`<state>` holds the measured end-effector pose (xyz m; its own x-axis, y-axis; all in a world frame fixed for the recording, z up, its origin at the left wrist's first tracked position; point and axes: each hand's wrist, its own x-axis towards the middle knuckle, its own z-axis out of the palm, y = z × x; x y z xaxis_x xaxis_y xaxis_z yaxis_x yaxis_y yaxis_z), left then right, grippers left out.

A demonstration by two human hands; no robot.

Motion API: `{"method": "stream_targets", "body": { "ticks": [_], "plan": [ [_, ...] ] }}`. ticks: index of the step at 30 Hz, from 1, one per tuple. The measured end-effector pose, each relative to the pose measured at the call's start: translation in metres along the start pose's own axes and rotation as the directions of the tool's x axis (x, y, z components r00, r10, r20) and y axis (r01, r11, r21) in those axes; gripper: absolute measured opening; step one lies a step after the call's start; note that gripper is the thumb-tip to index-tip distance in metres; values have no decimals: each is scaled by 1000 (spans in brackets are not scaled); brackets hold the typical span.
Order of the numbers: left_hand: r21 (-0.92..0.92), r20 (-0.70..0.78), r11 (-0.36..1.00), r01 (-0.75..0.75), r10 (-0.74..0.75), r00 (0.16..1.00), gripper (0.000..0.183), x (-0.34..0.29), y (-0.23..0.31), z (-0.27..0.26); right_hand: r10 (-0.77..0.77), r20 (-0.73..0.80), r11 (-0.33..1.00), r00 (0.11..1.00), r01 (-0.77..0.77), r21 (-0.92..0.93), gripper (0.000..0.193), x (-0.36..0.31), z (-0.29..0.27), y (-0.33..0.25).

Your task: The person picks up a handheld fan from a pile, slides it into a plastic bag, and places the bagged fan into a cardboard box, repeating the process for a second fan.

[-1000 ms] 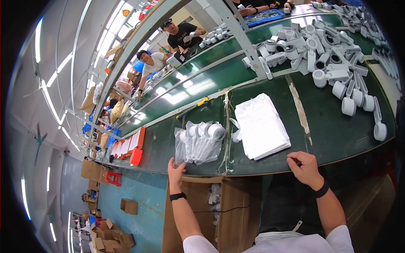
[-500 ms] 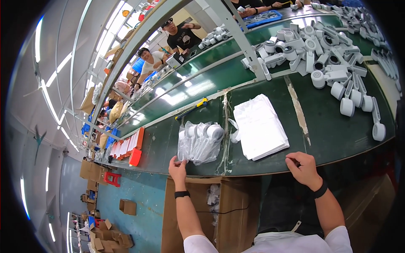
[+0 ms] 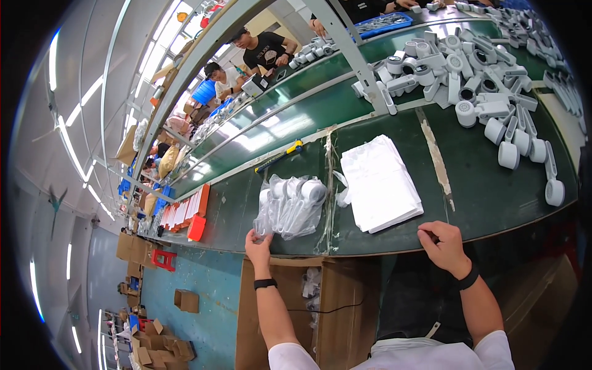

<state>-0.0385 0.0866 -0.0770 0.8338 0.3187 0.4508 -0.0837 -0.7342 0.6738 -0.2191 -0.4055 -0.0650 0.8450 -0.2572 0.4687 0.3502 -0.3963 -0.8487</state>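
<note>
My left hand (image 3: 258, 248) is at the table's front edge, its thumb and fingers closed on the lower left corner of a clear plastic bag (image 3: 290, 216). Several grey-white pieces with round heads and slim handles lie wrapped in or under this plastic, heads toward the far side. Resting at the edge on the right, my right hand (image 3: 443, 245) has its fingers curled in and holds nothing visible. Between the hands, slightly farther back, lies a stack of white sheets or flat bags (image 3: 381, 185). A crumpled bit of plastic (image 3: 343, 196) pokes out at its left.
A large heap of grey-white round-headed parts (image 3: 462, 71) covers the right back. A yellow-and-black cutter (image 3: 279, 156) lies behind the bag. Orange-red boxes (image 3: 188, 211) stand at left. A metal frame post (image 3: 354, 58) rises behind; co-workers sit beyond. Below is an open carton (image 3: 348, 308).
The plastic at the bag's lower left corner has shifted slightly left with my left hand. My right hand stays put. Two co-workers across the table have changed posture.
</note>
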Motion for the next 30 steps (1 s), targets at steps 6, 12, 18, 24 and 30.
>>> {"method": "stream_targets", "body": {
  "ticks": [6, 12, 18, 24, 30],
  "plan": [
    [-10, 126, 977, 211, -208, 970, 54, 6, -4, -1, -12, -14, 1000, 1000, 12, -13, 7, 0, 0, -1],
    [120, 183, 979, 167, -187, 965, 54, 12, 1, -18, -25, -20, 1000, 999, 25, -12, 6, 1, 1, -3],
    [358, 84, 860, -364, 358, 930, 72, 28, 80, -29, -56, -1, 998, 998, 56, -32, 8, 1, 1, 0],
    [681, 413, 694, -233, -101, 905, 97, 9, 184, 27, -65, -28, 997, 997, 64, -44, 7, 1, 1, 2],
    [707, 527, 680, -192, -326, 785, 105, 24, 165, 39, -63, -11, 997, 998, 63, -47, 6, 1, 0, -1]
  ]
}}
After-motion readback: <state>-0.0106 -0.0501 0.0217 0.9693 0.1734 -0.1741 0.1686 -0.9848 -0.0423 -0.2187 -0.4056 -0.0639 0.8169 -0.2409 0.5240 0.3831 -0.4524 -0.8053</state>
